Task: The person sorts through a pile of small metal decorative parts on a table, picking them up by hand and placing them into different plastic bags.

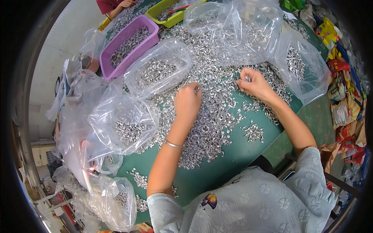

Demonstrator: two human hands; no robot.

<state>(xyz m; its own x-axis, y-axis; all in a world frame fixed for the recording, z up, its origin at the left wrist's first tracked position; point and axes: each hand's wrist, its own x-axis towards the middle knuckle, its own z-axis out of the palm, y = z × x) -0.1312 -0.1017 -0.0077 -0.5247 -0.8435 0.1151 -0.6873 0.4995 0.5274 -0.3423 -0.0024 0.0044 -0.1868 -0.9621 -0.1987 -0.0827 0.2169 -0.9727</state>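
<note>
A broad heap of small, shiny, curved metal pieces (pixel 206 132) spreads over the green table. Over the middle of the heap, my left hand (pixel 188 100) has its fingers curled together near the pieces; what is in them, if anything, is hidden. My right hand (pixel 253 83) is farther right, thumb and fingers closed in a pinch above the heap's right part. Whatever it pinches is too small to make out. A small separate pile of metal pieces (pixel 253 133) lies nearer me, below my right forearm.
Clear plastic bags (pixel 134 124) with metal pieces stand left, and more bags (pixel 248 35) lie at the back and right. A purple basket (pixel 149 42) and a yellow-green basket (pixel 176 18) stand far left. Another person's hand (pixel 126 4) is at the far edge. Colourful sacks (pixel 340 93) lie right.
</note>
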